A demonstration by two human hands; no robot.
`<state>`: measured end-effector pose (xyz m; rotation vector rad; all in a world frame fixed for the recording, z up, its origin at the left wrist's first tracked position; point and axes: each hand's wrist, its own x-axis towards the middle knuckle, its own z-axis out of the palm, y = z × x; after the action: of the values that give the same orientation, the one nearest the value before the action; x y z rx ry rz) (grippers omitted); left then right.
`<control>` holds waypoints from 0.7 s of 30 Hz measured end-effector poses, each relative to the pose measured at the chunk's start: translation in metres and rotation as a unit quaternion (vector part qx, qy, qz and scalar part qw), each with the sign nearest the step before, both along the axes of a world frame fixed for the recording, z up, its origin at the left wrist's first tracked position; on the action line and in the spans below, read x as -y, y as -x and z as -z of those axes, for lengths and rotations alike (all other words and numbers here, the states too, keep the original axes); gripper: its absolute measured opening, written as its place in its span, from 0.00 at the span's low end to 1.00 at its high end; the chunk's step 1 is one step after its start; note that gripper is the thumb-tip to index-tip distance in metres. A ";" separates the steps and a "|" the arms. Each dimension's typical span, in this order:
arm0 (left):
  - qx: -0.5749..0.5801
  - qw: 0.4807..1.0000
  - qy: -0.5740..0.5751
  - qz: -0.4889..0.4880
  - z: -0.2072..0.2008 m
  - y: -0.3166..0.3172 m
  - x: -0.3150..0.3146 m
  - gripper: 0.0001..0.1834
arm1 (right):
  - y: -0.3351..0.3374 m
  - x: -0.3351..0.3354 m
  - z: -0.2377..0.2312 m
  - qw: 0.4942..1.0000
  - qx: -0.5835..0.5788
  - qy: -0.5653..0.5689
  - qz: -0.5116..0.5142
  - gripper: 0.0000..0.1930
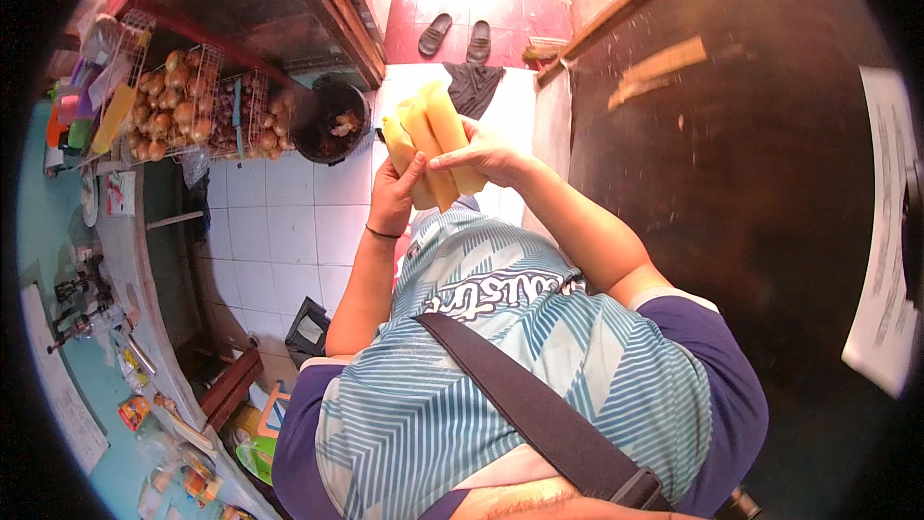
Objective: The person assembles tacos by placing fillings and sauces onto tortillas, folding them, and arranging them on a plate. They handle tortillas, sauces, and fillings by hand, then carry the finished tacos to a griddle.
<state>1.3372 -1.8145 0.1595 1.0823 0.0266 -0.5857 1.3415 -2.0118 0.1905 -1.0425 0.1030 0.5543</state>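
Note:
In front of my chest I hold a yellow folded bundle [428, 135] with both hands. It looks soft, with long creases running along it, and I cannot tell whether it is cloth or another sheet material. My left hand [393, 195] grips its lower left side, thumb pressed on the front. On the right side, my right hand [489, 156] holds it with the thumb across the front and the fingers mostly hidden behind. The two thumbs lie close together near the bundle's middle. A thin dark band circles my left wrist.
Wire baskets of onions [173, 111] stand at the left, beside a black bucket [330, 140] with scraps. A dark cloth [474, 85] lies on the white tiles ahead, before black sandals [478, 41]. A dark brown panel [712, 164] closes off the right.

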 end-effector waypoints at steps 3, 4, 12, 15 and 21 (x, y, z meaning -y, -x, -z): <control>-0.112 0.987 0.113 -0.033 -0.015 -0.055 0.034 0.20 | -0.057 0.034 -0.011 1.000 -0.013 0.001 -0.013 0.41; -0.128 0.977 0.167 -0.022 -0.020 -0.077 0.044 0.21 | -0.079 0.046 -0.014 1.000 -0.017 -0.001 -0.018 0.40; -0.086 0.963 0.255 -0.004 -0.011 -0.213 0.119 0.34 | -0.235 0.117 -0.034 0.991 0.031 0.094 -0.085 0.39; -0.065 0.962 0.264 -0.030 -0.008 -0.255 0.152 0.36 | -0.295 0.146 -0.044 0.954 0.124 0.220 -0.161 0.38; -0.034 0.959 0.265 -0.091 -0.029 -0.327 0.208 0.36 | -0.388 0.190 -0.082 0.960 0.108 0.161 -0.201 0.32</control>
<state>1.6646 -2.0221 0.1884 0.5301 0.0259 -0.4282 1.7300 -2.2018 0.2725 -1.4501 -0.2246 0.8037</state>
